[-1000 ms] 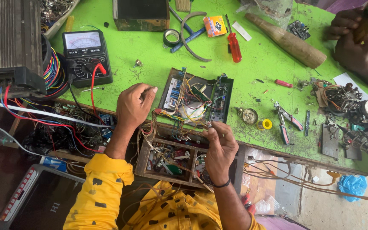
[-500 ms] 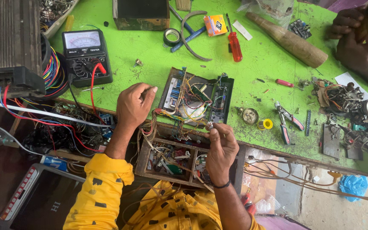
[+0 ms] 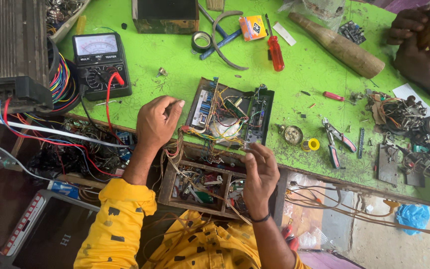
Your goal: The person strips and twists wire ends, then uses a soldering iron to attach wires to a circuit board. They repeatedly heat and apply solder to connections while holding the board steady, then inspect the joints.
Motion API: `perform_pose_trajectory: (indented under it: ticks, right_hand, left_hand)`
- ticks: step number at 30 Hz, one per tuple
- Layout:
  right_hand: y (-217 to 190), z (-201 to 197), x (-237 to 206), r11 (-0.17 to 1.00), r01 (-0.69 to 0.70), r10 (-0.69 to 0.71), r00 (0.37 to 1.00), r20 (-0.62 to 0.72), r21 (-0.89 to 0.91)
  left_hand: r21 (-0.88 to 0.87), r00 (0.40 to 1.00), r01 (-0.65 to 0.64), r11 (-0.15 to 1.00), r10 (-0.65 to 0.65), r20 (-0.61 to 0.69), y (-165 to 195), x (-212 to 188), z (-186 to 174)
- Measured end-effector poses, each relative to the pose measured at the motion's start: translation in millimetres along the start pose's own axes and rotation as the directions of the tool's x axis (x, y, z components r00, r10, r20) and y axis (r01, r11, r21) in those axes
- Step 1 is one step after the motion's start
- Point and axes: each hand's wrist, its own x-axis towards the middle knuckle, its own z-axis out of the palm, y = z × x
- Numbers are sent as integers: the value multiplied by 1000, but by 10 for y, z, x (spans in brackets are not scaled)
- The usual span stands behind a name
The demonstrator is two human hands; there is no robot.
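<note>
my left hand (image 3: 156, 122) fingers curled beside circuit chassis (image 3: 230, 115) | right hand (image 3: 260, 172) pinching its wire | multimeter (image 3: 99, 65) left | orange box (image 3: 253, 28) top of counter (image 3: 175, 55)

The small part pinched in the right hand (image 3: 260, 172) is too small to identify. Beside the circuit chassis (image 3: 230, 113), the left hand (image 3: 156, 122) curls, hiding its fingertips.

Under both hands spreads the bright green painted workbench top (image 3: 185, 65), speckled with dark marks. Just right of the left hand (image 3: 156, 122) lies the black-framed open circuit chassis (image 3: 230, 114), threaded with yellow, orange and white wires. Left of that hand sits the black analogue multimeter (image 3: 100, 65) with a pale dial and a red probe lead. Beyond the right hand (image 3: 260, 174) lies the red-handled screwdriver (image 3: 275, 52). Both arms wear yellow sleeves (image 3: 118, 224) dotted with black dashes. Right of the right hand, a yellow tape roll (image 3: 312, 144).
</note>
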Motion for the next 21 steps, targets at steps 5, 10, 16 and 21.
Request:
perform_pose_trajectory:
  ticks: [5, 10, 16, 21]
  right_hand:
    - [158, -318, -128, 964, 98, -107, 994, -23, -248]
    - [340, -770, -259, 978, 49, -57, 998, -35, -205]
    - [410, -900, -277, 861, -151, 167, 986, -10, -486]
    - [274, -649, -430, 713, -125, 327, 930, 170, -690]
  left_hand:
    - [-21, 1000, -19, 1000, 19, -16, -13, 7, -2]
    - [-31, 999, 19, 999, -20, -32, -21, 2, 31]
    - [-1, 1000, 14, 1000, -14, -20, -92, -44, 78]
    - [113, 1000, -3, 994, 4, -6, -156, -44, 113]
